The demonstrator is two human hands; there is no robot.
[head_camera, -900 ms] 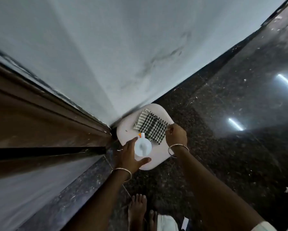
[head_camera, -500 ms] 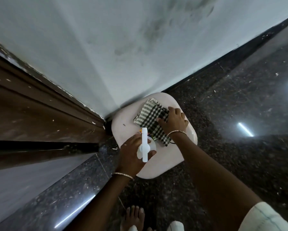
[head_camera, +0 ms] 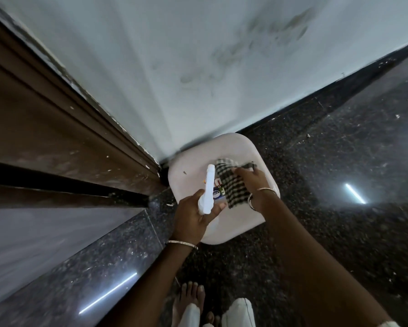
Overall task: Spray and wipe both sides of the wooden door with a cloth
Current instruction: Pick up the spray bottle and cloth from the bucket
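The left hand (head_camera: 191, 218) is clenched around the white spray bottle (head_camera: 209, 185), which tilts over the white stool (head_camera: 222, 147). The right hand (head_camera: 252, 182) pinches the checked cloth (head_camera: 231, 187) just right of the bottle. The stool sits against the stained wall (head_camera: 198, 55) on a dark speckled floor (head_camera: 340, 161). The wooden door (head_camera: 45, 128) stands to the left.

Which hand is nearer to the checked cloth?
Right. The right hand holds the cloth itself; the left hand holds the spray bottle just beside the cloth.
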